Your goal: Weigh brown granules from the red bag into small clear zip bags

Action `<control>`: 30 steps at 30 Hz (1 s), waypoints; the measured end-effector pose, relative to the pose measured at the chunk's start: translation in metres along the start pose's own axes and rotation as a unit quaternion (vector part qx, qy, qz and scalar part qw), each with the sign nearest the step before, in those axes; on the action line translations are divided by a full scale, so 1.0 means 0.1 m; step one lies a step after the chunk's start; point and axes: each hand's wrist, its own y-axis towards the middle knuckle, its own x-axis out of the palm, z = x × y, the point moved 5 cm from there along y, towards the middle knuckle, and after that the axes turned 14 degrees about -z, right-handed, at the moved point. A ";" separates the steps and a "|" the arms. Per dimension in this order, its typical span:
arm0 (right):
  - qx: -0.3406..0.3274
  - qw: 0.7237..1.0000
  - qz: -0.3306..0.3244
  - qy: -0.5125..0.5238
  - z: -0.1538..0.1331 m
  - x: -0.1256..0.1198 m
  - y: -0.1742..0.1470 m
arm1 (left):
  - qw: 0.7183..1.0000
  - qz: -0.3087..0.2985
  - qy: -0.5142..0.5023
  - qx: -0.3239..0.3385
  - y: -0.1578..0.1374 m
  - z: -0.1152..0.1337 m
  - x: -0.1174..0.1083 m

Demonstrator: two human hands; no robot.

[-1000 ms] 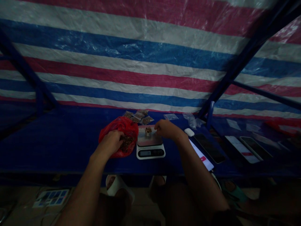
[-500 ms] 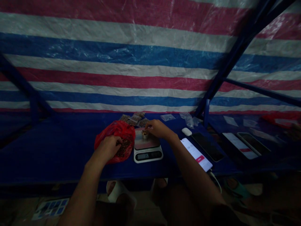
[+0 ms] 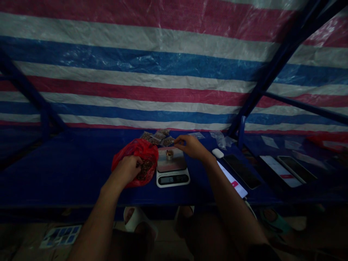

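Note:
My left hand [image 3: 129,167] dips into an open red plastic bag [image 3: 119,154], its curled fingers at the small brown dried pieces [image 3: 146,167] inside. Whether those fingers hold any is too dark to make out. A white kitchen scale [image 3: 173,179] with a metal pan stands right of the bag. On that pan sits a small round metal cup [image 3: 169,157] filled with brown bits. Just above and right of the cup hovers my right hand [image 3: 187,144], apart from it, thumb and fingertips pinched together. Anything between them is too small to see.
Several filled clear bags [image 3: 159,136] lie behind the scale. Flat clear bags [image 3: 220,139], a white earbud case [image 3: 218,153], a lit phone [image 3: 233,183] and a dark phone [image 3: 241,172] lie to the right. Blue metal posts [image 3: 255,98] rise before a striped tarp [image 3: 163,69].
My right hand has drawn back up and right from the metal cup, leaving it uncovered. My left hand stays in the red bag. The view has shifted slightly.

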 end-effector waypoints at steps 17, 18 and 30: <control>-0.039 0.997 0.062 -0.003 -0.17 0.00 -0.07 | 0.990 0.099 -0.035 0.096 -0.11 0.44 -0.43; -0.041 0.997 0.064 -0.003 -0.16 0.01 -0.07 | 0.987 0.105 -0.041 0.111 -0.10 0.53 -0.46; -0.051 0.997 0.058 0.026 -0.11 0.05 -0.11 | 0.963 0.068 -0.104 0.241 0.15 1.16 -0.33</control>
